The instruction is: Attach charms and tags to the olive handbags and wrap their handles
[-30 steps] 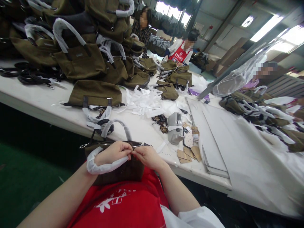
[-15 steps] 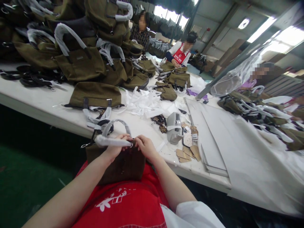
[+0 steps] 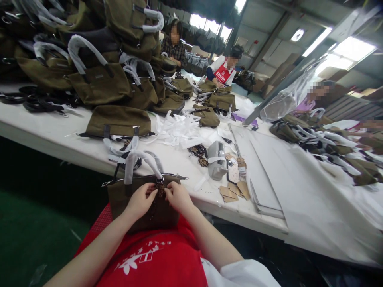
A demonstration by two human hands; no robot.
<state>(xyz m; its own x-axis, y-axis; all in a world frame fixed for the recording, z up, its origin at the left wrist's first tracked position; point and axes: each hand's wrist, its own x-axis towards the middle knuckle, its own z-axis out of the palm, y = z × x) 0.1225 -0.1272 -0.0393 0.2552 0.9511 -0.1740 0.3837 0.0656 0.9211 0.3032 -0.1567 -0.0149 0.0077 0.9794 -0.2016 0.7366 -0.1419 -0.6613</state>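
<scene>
Handle (image 3: 140, 159) now upright, hands lowered onto bag (image 3: 143, 199) front. Left hand (image 3: 140, 201), right hand (image 3: 176, 197) together, pinching leopard charm (image 3: 160, 189); keep bag steady against lap.

My forearms are bare from the elbow down — no sleeves over them, no watch, no bands at the wrist. My left grip (image 3: 140, 201) and right grip (image 3: 178, 197) are ungloved, nothing on the fingers that I can make out. Over my front I wear a red apron or vest (image 3: 155, 259) with white printing across it — a small flower-like mark and some characters, too blurred to read. At my right elbow a white sleeve (image 3: 242, 273) is bunched up, the cloth plain and creased.
</scene>
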